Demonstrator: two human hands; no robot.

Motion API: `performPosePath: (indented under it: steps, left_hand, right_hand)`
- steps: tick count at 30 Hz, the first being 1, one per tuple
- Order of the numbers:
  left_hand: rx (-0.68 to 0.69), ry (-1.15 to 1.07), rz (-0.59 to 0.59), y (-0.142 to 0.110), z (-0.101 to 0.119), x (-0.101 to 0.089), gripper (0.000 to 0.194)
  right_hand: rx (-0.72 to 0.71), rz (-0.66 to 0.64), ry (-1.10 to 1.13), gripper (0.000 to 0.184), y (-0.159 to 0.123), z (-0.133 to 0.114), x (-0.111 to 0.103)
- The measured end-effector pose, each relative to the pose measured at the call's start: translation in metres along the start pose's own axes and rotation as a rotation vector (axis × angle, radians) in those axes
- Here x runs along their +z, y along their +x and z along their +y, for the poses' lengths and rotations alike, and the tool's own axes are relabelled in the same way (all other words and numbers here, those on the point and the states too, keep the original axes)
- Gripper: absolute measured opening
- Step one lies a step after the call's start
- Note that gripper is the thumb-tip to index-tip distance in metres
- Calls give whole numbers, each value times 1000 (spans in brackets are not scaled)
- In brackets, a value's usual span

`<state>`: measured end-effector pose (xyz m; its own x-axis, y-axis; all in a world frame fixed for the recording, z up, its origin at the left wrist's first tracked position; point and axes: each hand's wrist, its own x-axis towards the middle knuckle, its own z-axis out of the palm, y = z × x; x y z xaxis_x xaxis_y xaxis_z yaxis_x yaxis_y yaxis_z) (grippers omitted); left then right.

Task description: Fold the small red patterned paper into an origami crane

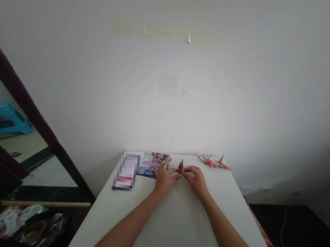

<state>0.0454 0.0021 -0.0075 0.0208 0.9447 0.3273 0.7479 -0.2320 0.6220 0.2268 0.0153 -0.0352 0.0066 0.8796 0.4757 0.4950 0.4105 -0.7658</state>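
Observation:
A small red folded paper (180, 167) stands upright between my two hands over the white table (177, 217). My left hand (164, 177) pinches its left side near the bottom with thumb and index finger; the other fingers spread over the edge of a colourful printed leaflet (147, 172). From the right, my right hand (196, 180) grips the paper's other side between thumb and fingertips. Two red-and-white folded paper cranes, the left crane (207, 161) and the right crane (222, 163), sit at the table's back right. The fingers partly hide the paper's lower part.
A phone (127, 173) with its screen blurred lies at the table's left edge. The white wall (165, 119) stands right behind the table. To the left are a dark-framed mirror (46, 133) showing a blue stool, and a bag of rubbish (20, 222) on the floor.

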Motion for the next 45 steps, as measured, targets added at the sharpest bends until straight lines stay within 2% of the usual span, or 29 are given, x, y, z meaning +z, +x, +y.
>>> performPosePath:
  steps: [6,12,20,29,37,45]
  left_hand:
    - [-10,-12,1,1,-1,1,16]
    - [-36,-50,0,3,-1,1,13]
    - [-33,-48,61,3,3,0,3]
    - [1,-49,56,2,2,-3,8]
    - [-33,-86,12,3,8,-13,4]
    - [-14,-96,-5,4,3,-14,2]
  right_hand:
    - [16,2,30,25,0,-5,-3]
    - [82,26,55,38,0,-5,-2]
    - [54,-50,-2,29,2,-8,-6]
    - [45,-41,-16,27,-1,-11,-3]
    - [45,-72,3,27,0,-16,-7]
    - [44,-81,-24,26,-3,-11,-2]
